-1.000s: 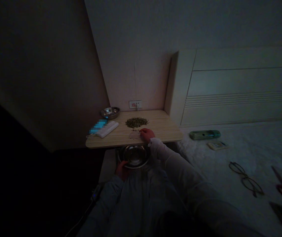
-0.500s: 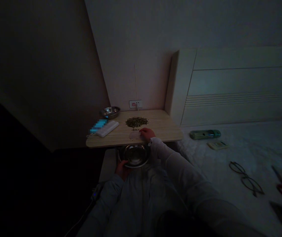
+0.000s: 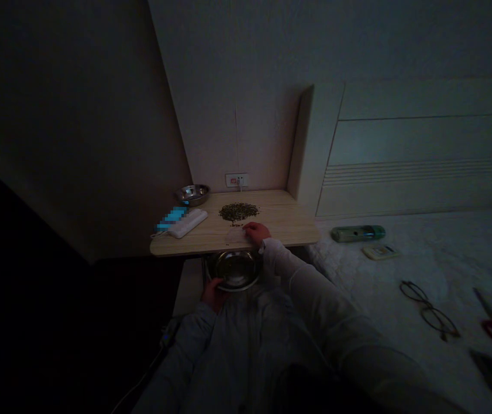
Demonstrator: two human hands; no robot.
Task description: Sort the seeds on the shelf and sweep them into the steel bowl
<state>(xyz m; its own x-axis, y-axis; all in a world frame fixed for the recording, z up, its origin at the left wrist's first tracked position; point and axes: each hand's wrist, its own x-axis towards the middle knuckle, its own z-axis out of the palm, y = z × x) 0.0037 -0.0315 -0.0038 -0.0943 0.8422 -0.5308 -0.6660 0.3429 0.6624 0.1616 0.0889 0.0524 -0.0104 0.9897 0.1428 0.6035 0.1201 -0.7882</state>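
Greenish-brown grains (image 3: 239,211) lie mostly in one broad, loose heap on the desk (image 3: 287,215), in front of the wall socket (image 3: 237,180). Only a few sit apart, in a short scatter on the near side of the heap, with one or two specks closer to the front edge. By that balance, the sorting-out looks to be at an early or middle point: a little is drawn away from the heap, and the bulk is left in it. What the steel bowl (image 3: 239,288) has gathered is too dim to make out, so the finished share cannot be told.

That bowl is below the front edge of the desk, close to the person's body. The left hand (image 3: 215,296) has its grip closed on the near-left rim, thumb over the top, the other fingers mostly hidden. The right hand (image 3: 257,233) rests low at the desk, fingers curled in and nearly together beside a pale, thin sheet (image 3: 235,235); whether they pinch the sheet, a grain or nothing cannot be told. A second bowl (image 3: 198,200) stands at the far left corner, behind a white power strip (image 3: 188,223), away from both hands.
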